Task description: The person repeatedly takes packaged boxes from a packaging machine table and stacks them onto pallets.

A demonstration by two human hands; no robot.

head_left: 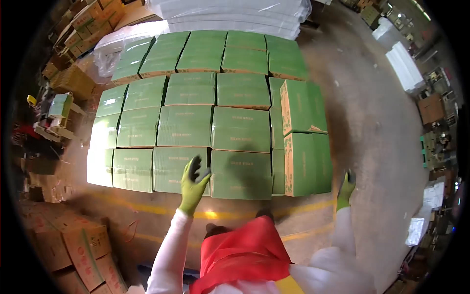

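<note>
Green cartons (241, 128) are laid out in rows in front of me. Two more green cartons (307, 164) with brown printed sides sit at the right edge of the group, seemingly on top of others. My left hand (194, 182), in a yellow-green glove with dark fingertips, is over the near edge of the front row, fingers apart and nothing held. To the right of the stack is my right hand (346, 189), gloved alike and empty, over the floor, fingers slightly spread.
White wrapped sheets (230, 14) lie beyond the cartons. Brown cartons (81, 250) are piled at lower left, others (93, 24) at upper left. A yellow line (210, 214) crosses the floor before my feet. Shelves and goods line the right side.
</note>
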